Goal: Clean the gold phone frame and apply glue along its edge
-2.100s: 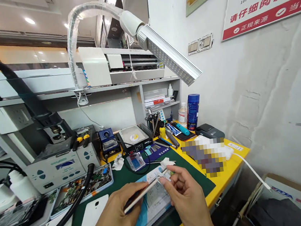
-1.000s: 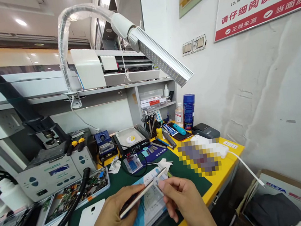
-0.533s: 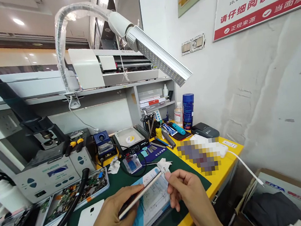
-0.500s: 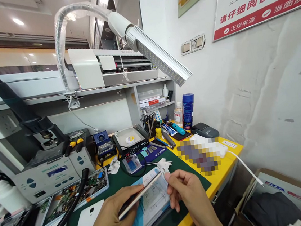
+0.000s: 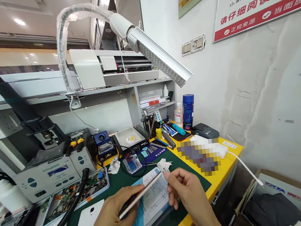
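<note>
A thin phone (image 5: 141,196) is tilted nearly edge-on towards me, its pale rim showing. My left hand (image 5: 117,214) is closed around its near end, thumb on the upper side and fingers below. At its far end is my right hand (image 5: 185,192), thumb and forefinger pinched together by the rim and the other fingers curled. What that pinch holds, if anything, is too small to make out. Beneath both hands lies a blue and white printed sheet or packet (image 5: 153,199) on the green mat (image 5: 185,170). Beyond the phone's tip sits a crumpled white tissue (image 5: 164,165).
A white phone back cover (image 5: 88,221) and a tray of circuit boards (image 5: 75,192) lie to the left. A black hose (image 5: 74,205) crosses there. Soldering station (image 5: 103,143), heating plate (image 5: 130,139) and tools stand behind. A lamp (image 5: 160,55) hangs overhead.
</note>
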A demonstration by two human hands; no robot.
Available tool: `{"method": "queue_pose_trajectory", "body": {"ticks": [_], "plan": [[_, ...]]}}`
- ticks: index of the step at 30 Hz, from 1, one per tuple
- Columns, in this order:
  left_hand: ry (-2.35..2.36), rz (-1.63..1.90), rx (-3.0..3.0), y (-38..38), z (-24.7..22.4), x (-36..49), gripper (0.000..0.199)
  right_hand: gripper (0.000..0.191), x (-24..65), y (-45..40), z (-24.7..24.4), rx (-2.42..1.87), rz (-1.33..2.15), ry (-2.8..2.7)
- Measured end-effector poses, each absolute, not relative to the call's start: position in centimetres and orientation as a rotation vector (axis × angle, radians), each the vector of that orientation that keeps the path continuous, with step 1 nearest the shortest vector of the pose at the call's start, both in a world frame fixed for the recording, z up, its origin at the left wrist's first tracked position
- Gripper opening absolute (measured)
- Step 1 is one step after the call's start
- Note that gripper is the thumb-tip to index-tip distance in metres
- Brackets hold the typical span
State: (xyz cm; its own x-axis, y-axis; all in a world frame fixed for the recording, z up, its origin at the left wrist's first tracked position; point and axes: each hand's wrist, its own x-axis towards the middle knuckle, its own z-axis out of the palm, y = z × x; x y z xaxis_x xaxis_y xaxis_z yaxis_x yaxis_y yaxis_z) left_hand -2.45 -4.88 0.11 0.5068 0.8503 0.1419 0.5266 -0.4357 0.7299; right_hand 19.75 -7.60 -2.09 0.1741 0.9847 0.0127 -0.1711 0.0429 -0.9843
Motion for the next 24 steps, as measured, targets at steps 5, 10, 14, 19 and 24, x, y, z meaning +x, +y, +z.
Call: {"method": "queue_pose_trajectory", "body": {"ticks": [5,10,14,19,24], "plan": [[1.116,0.696,2.118,-5.02,0.42,-2.38,0.043,0.052,19.82,-7.54,-2.23,-1.136,1.142,-0.983],[1.107,0.701,2.116,-5.02,0.70,-2.16,0.042,0.053,19.67,-7.66,-2.36,-1.152,1.116,-1.009],[1.107,0.691,2.117,-4.98,0.78,-2.14,0.042,0.054,19.62,-7.67,-2.33,-1.173,1.090,-1.001],[1.117,0.686,2.122,-5.13,0.98,-2.15,0.042,0.054,19.74,-7.63,-2.20,-1.168,1.121,-1.020],[1.095,0.715,2.131,-5.12,0.71,-2.17,0.041,0.052,19.75,-7.58,-2.11,-1.166,1.132,-1.044]]}}
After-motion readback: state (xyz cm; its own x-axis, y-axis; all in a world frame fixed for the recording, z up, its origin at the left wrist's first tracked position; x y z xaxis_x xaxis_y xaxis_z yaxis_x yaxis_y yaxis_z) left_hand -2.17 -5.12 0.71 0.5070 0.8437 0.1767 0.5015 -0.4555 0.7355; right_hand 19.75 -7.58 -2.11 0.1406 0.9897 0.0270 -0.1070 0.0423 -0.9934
